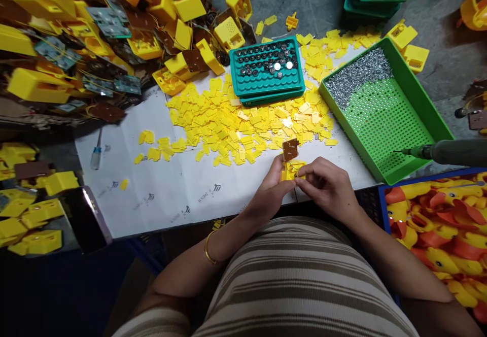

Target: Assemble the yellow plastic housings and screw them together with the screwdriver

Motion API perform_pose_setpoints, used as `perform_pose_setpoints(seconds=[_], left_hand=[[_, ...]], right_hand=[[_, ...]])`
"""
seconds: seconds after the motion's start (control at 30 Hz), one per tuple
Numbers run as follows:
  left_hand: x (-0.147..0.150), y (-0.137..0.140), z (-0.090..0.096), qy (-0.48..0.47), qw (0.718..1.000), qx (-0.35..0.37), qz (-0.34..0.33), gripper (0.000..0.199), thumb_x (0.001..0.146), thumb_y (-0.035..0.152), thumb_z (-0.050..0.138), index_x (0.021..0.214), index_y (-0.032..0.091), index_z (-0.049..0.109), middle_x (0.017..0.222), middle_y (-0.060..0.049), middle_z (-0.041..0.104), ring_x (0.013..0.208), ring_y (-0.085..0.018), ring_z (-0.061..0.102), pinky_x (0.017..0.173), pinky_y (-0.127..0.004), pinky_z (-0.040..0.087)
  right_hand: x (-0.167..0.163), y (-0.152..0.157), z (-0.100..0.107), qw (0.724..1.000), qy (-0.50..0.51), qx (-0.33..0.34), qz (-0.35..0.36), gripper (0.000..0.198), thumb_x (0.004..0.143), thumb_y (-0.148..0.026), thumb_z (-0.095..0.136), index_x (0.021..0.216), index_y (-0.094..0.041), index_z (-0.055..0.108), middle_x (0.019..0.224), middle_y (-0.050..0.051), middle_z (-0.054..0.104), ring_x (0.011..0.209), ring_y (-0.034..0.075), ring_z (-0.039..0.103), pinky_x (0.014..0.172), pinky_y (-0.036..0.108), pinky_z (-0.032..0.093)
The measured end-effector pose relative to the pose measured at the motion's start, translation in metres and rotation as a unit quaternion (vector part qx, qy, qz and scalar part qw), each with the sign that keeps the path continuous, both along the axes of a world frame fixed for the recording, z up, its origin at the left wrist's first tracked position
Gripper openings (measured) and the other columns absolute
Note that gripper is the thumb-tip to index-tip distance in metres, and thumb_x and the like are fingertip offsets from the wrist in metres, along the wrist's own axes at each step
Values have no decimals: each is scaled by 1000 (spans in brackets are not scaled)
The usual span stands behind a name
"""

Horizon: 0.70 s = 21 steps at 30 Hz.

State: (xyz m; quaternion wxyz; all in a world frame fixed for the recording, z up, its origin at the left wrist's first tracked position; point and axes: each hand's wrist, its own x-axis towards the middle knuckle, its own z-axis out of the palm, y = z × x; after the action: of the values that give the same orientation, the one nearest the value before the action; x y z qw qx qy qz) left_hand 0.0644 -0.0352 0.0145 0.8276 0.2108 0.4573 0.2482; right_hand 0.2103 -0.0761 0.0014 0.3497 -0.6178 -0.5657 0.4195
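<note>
My left hand [272, 190] is closed around a yellow plastic housing [291, 169] at the table's front edge. A brown circuit board [290, 150] stands up from the far side of that housing. The fingers of my right hand [329, 184] are pinched at the housing's right side; what they hold, if anything, is too small and hidden to name. Just beyond both hands spreads a heap of small yellow plastic pieces [228, 129]. Behind it a teal tray [266, 86] carries rows of small round black and silver parts.
A green basket [388, 174] with small metal screws [361, 75] stands at the right, an electric screwdriver [456, 152] reaching over it. Yellow housings with boards [129, 37] pile up at the left. A screwdriver [96, 157] and a phone [85, 217] lie left. Toy ducks [441, 235] fill the lower right.
</note>
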Motion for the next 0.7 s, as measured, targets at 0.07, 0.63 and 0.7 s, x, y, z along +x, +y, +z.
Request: perform_pose_setpoints(seconds=[0.07,0.63,0.7], left_hand=[[0,0,0,4,1000,-9,-6,49,71,10,61,117,26,56,112,-1,64,109,-19,57,99,-32,41],[1,4,-1,-73,989,-128,35,57,73,2,53,126,19,51,112,-6,67,106,-20,62,102,-41,44],[0,4,-1,-62,990,-119,42,58,72,1,54,127,20,52,112,-6,67,107,-20,62,102,-41,44]], right_hand=[[0,4,0,993,96,-69,-30,17,81,-35,65,79,-18,64,62,-3,48,54,9,42,50,23,34],[14,-1,13,995,-76,20,69,19,88,-25,59,106,-22,66,91,5,61,81,15,61,69,27,51],[15,-2,12,994,-81,24,73,19,89,-23,59,106,-22,66,93,5,62,83,15,62,70,27,51]])
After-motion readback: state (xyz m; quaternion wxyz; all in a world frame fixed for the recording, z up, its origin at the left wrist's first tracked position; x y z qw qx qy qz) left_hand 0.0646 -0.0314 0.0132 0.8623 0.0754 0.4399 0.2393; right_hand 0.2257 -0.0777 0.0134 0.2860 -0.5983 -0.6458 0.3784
